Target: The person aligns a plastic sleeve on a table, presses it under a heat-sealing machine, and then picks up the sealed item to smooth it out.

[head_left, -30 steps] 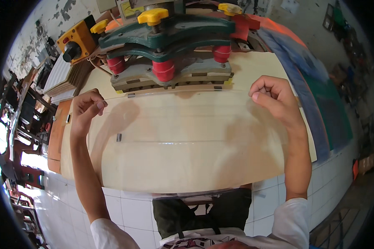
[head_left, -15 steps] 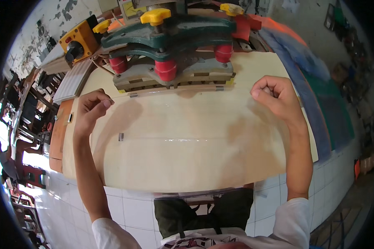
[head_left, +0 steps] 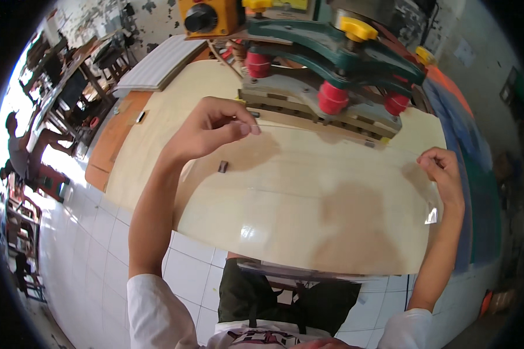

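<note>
A large clear plastic sheet [head_left: 308, 221] hangs between my two hands over a pale wooden table top [head_left: 151, 122]. My left hand [head_left: 206, 131] pinches the sheet's far left corner between thumb and fingers. My right hand [head_left: 445, 171] is closed on the far right corner. The near edge of the sheet sags over the table's front edge toward my lap. Just beyond the sheet stands a machine with green arms [head_left: 332, 58], red rollers [head_left: 332, 96] and yellow knobs [head_left: 358, 26].
A small dark piece [head_left: 222, 166] lies on the table under the sheet. An orange control box [head_left: 209, 14] and a white ribbed board [head_left: 157, 58] sit at the back left. People [head_left: 23, 145] sit at far left by furniture. White floor tiles [head_left: 87, 232] lie below.
The view has swung to the left, so the machine now sits upper right. My left hand has lifted its corner of the sheet higher and nearer. Both hands keep their hold.
</note>
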Available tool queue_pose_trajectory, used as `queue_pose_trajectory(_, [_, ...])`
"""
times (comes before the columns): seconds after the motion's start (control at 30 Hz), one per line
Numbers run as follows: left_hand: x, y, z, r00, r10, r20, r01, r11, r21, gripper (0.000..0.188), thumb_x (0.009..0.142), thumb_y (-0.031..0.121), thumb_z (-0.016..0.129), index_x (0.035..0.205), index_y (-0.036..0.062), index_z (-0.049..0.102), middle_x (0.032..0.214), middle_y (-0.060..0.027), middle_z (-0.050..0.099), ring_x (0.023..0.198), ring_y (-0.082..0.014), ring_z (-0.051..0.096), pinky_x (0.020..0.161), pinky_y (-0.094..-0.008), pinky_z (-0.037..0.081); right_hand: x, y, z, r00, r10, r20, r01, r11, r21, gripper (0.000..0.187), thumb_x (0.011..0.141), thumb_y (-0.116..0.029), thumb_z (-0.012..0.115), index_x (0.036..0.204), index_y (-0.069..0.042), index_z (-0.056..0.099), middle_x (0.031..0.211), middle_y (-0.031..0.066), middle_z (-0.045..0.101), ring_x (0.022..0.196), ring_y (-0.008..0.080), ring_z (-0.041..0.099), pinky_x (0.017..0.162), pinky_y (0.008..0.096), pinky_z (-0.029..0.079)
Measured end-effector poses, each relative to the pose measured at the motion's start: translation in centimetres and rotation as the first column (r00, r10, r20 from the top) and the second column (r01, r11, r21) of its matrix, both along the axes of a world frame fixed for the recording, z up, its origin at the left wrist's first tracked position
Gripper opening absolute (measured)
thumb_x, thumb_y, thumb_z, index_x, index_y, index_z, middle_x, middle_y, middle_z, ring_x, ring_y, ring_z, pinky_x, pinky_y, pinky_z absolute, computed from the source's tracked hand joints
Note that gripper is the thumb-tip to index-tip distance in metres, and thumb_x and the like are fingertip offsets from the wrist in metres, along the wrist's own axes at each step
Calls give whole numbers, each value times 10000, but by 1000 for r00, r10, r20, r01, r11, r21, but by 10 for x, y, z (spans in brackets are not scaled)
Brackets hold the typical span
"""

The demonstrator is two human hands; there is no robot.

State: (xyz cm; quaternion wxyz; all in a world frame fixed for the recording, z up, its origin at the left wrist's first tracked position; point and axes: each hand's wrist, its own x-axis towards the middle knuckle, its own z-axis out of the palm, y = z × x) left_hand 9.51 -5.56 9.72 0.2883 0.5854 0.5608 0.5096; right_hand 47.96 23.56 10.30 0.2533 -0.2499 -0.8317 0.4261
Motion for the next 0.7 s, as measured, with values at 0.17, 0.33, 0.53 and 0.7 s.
queue_pose_trajectory(0.17, [-6, -2, -6, 1000, -19, -15, 19, 1000, 10, 128, 852, 50, 608, 897, -19, 705, 823, -32, 625, 710, -71, 521, 609, -221, 395, -4, 0, 0, 1000, 4, 29, -4, 1000, -18, 271, 851, -268, 746, 823, -9, 673, 614, -69, 481, 524, 14, 343, 485, 223, 232])
queue_pose_trajectory(0.33, [-3, -4, -2, 1000, -14, -18, 14, 1000, -3, 134, 856, 73, 617, 908, -15, 705, 810, -32, 643, 693, -71, 529, 599, -231, 416, -5, 0, 1, 998, -2, 59, 5, 998, -59, 254, 839, -268, 754, 834, -21, 696, 653, -66, 547, 556, 17, 388, 514, 210, 281])
queue_pose_trajectory(0.53, [-5, -2, -4, 1000, -1, -23, 1, 1000, 14, 142, 865, 97, 628, 907, -13, 706, 815, -27, 669, 683, -63, 551, 605, -223, 438, -4, -1, 1, 998, -7, 58, 11, 998, -66, 261, 835, -283, 763, 835, -32, 693, 664, -67, 555, 557, 10, 386, 510, 205, 275])
queue_pose_trajectory(0.7, [-4, -3, -3, 1000, 3, -9, -3, 1000, 22, 146, 870, 95, 623, 912, -15, 710, 793, -16, 664, 668, -57, 543, 588, -223, 427, -6, -3, 2, 999, 19, 46, -15, 996, -88, 260, 836, -279, 762, 836, -29, 690, 659, -75, 542, 556, 8, 380, 508, 203, 266])
